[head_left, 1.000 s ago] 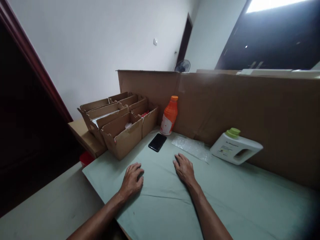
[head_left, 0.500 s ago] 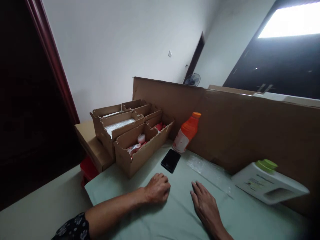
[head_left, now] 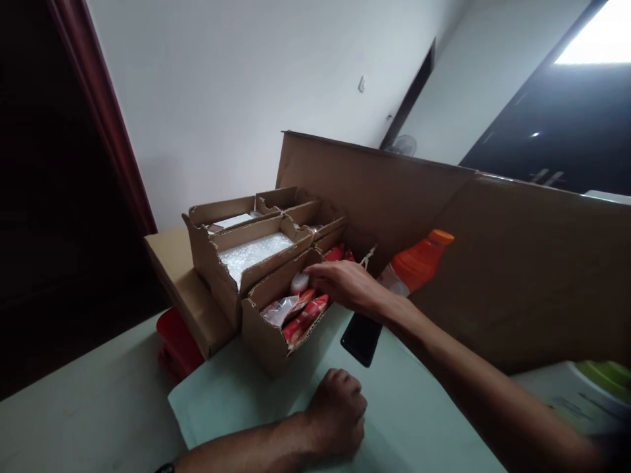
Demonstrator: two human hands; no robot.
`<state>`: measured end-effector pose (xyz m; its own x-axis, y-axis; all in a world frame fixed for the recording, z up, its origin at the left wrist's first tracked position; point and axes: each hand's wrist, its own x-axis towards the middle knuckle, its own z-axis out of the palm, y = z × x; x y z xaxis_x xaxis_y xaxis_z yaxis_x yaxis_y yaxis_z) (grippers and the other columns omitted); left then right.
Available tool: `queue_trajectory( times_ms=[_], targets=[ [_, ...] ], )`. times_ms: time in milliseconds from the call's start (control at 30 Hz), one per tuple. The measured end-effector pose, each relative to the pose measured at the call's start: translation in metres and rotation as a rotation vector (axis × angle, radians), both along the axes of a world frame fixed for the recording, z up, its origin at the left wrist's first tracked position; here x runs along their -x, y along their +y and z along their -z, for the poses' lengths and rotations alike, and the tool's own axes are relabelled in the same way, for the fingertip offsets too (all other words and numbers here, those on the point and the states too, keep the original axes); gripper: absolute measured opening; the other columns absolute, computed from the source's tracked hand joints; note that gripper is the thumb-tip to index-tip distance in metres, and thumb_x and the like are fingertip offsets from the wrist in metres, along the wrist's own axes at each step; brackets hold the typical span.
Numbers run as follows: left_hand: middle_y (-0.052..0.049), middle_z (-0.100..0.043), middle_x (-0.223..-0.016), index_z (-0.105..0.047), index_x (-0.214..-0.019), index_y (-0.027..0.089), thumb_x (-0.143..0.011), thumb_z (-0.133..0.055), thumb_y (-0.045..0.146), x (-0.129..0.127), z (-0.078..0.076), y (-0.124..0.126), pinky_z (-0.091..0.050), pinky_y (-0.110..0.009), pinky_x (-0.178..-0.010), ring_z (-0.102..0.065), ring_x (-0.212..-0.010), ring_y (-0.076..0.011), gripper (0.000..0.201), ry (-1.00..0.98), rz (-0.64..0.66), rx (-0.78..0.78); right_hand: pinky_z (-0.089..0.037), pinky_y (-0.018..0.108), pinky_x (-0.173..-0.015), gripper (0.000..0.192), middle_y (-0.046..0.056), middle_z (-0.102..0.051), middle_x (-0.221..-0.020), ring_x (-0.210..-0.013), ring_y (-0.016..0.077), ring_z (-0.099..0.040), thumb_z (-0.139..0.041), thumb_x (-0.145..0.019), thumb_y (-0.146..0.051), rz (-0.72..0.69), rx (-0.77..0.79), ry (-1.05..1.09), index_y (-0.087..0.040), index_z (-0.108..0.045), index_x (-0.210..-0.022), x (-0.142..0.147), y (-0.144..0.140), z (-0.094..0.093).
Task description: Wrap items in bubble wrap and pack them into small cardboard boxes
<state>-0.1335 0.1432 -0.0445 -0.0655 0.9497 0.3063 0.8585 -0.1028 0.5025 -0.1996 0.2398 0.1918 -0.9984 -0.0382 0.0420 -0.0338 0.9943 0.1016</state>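
Note:
My right hand [head_left: 342,282] reaches over the front rim of the nearest cardboard bin [head_left: 263,345]. Its bent fingertips are beside a small, round, whitish-pink container [head_left: 300,283] and seem to touch it; whether they grip it I cannot tell. In the same bin lie red packets [head_left: 306,320] and a clear-and-white packet [head_left: 280,311]. My left hand [head_left: 339,414] rests curled into a fist on the pale green tabletop, with nothing seen in it. Between the bin and my right forearm is a black phone [head_left: 362,338], partly covered by that arm.
Behind stand more cardboard bins, one holding bubble wrap [head_left: 256,255]. An orange bottle [head_left: 419,263] leans beyond my right forearm, before a tall cardboard panel [head_left: 532,263]. A white jug with a green cap [head_left: 604,378] is at right. Something red [head_left: 180,341] sits below the left bins.
My right hand has gone from the tabletop up and left into the nearest bin. My left hand stays curled on the table. The view has shifted left and closer to the bins.

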Motion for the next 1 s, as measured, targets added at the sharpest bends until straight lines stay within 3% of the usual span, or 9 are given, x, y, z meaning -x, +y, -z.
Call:
queue_trajectory(
  times_ms=[100, 200, 267, 400, 533, 633, 800, 1000],
  targets=[
    [-0.01, -0.061, -0.102, -0.065, -0.089, 0.018, -0.08, -0.068, 0.022, 0.0, 0.007, 0.004, -0.039, -0.041, -0.087, -0.049, -0.1, -0.0259, 0.011, -0.012, 0.004, -0.031, -0.054, 0.026, -0.077, 0.029, 0.01, -0.079, -0.108, -0.1, 0.0233, -0.074, -0.062, -0.086, -0.012, -0.059, -0.188, -0.245, -0.021, -0.076, -0.11, 0.049, -0.014, 0.011],
    [-0.01, -0.062, -0.102, -0.065, -0.086, 0.018, -0.08, -0.068, 0.022, 0.0, 0.011, 0.008, -0.039, -0.041, -0.085, -0.05, -0.1, -0.0259, 0.008, -0.022, -0.007, -0.036, -0.054, 0.027, -0.072, 0.014, 0.012, -0.08, -0.094, -0.09, 0.025, -0.075, -0.073, -0.077, -0.011, -0.068, -0.23, -0.299, -0.016, -0.079, -0.088, 0.068, -0.022, 0.029],
    [-0.01, -0.063, -0.103, -0.064, -0.084, 0.018, -0.08, -0.068, 0.021, -0.001, 0.01, 0.007, -0.04, -0.04, -0.086, -0.051, -0.1, -0.0255, 0.006, -0.037, -0.018, -0.028, -0.054, 0.026, -0.072, 0.01, 0.013, -0.08, -0.091, -0.088, 0.0246, -0.075, -0.075, -0.075, -0.014, -0.055, -0.234, -0.303, -0.015, -0.079, -0.084, 0.071, -0.022, 0.034],
    [-0.007, -0.063, -0.108, -0.062, -0.084, 0.018, -0.079, -0.067, 0.018, -0.001, 0.003, 0.0, -0.04, -0.038, -0.091, -0.051, -0.104, -0.0229, 0.007, -0.088, -0.034, -0.004, -0.05, 0.025, -0.07, 0.016, 0.014, -0.079, -0.097, -0.091, 0.0229, -0.074, -0.065, -0.083, -0.011, -0.001, -0.203, -0.232, -0.014, -0.078, -0.092, 0.057, -0.007, 0.015],
    [-0.007, -0.062, -0.111, -0.062, -0.087, 0.019, -0.08, -0.064, 0.014, -0.002, 0.0, -0.006, -0.04, -0.038, -0.093, -0.051, -0.105, -0.0221, 0.009, -0.104, -0.032, -0.003, -0.044, 0.023, -0.065, 0.024, 0.007, -0.078, -0.095, -0.084, 0.0182, -0.072, -0.052, -0.094, -0.017, 0.073, -0.163, -0.097, -0.019, -0.075, -0.1, 0.015, 0.013, -0.016],
    [-0.007, -0.063, -0.11, -0.061, -0.086, 0.019, -0.078, -0.064, 0.013, -0.004, 0.001, -0.006, -0.04, -0.038, -0.092, -0.051, -0.105, -0.0227, 0.011, -0.111, -0.05, -0.016, -0.043, 0.022, -0.063, 0.024, 0.004, -0.078, -0.094, -0.083, 0.017, -0.072, -0.052, -0.094, -0.019, 0.041, -0.158, -0.099, -0.023, -0.074, -0.104, -0.005, 0.016, -0.026],
    [-0.005, -0.064, -0.108, -0.062, -0.084, 0.02, -0.077, -0.064, 0.011, -0.007, 0.0, -0.005, -0.041, -0.037, -0.093, -0.053, -0.104, -0.0217, 0.012, -0.122, -0.081, -0.034, -0.051, 0.026, -0.072, 0.041, 0.011, -0.076, -0.117, -0.103, 0.0225, -0.072, -0.053, -0.09, -0.006, -0.096, -0.222, -0.219, -0.02, -0.069, -0.125, 0.027, 0.002, -0.009],
    [-0.006, -0.063, -0.11, -0.063, -0.089, 0.021, -0.077, -0.057, 0.006, -0.009, 0.007, -0.008, -0.043, -0.04, -0.095, -0.053, -0.105, -0.0233, 0.02, -0.134, -0.07, -0.046, -0.056, 0.03, -0.075, 0.02, 0.017, -0.078, -0.103, -0.096, 0.0269, -0.074, -0.066, -0.082, -0.006, -0.175, -0.198, -0.287, -0.01, -0.077, -0.098, 0.062, -0.001, 0.017]
  ],
)
